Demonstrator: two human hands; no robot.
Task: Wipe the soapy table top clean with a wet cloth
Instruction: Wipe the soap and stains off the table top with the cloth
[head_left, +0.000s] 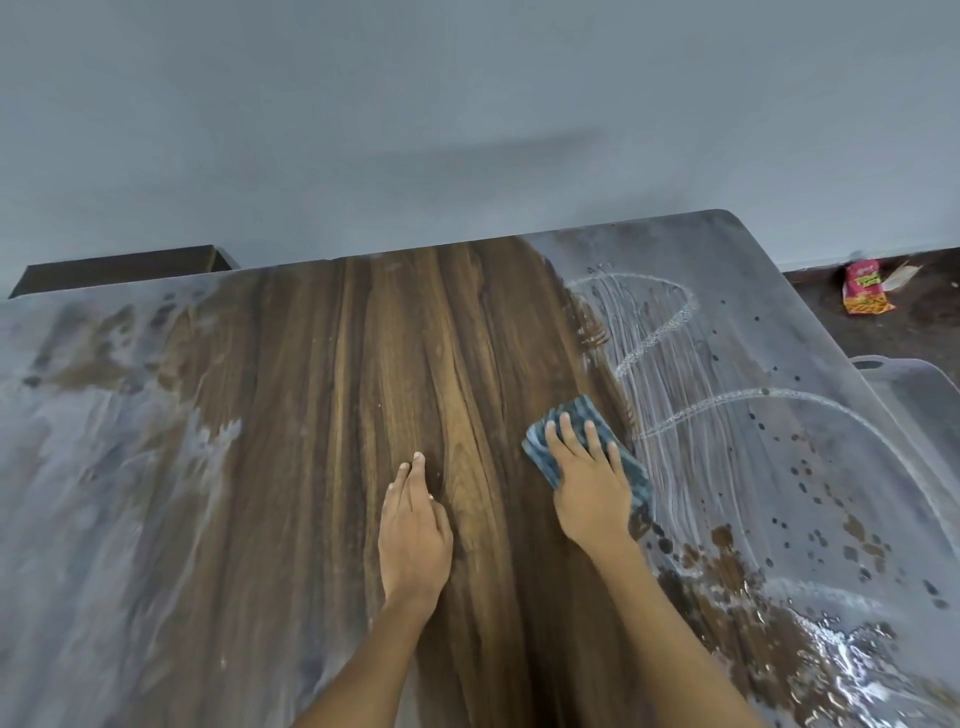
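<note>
Head view cuts both forearms at the bottom edge, right hand (584, 475) pressing flat-fingered on the half-hidden blue cloth (582, 415), left hand (413, 535) resting straight-fingered, empty, on the table top (322, 395).

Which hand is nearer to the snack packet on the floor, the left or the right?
The right hand, pressing the blue cloth on the table top, is nearer to the snack packet at far right. The left hand rests flat farther left.

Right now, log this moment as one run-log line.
right hand: presses blue cloth flat | left hand: flat on table top | centre wiped | soap film left and right
</note>
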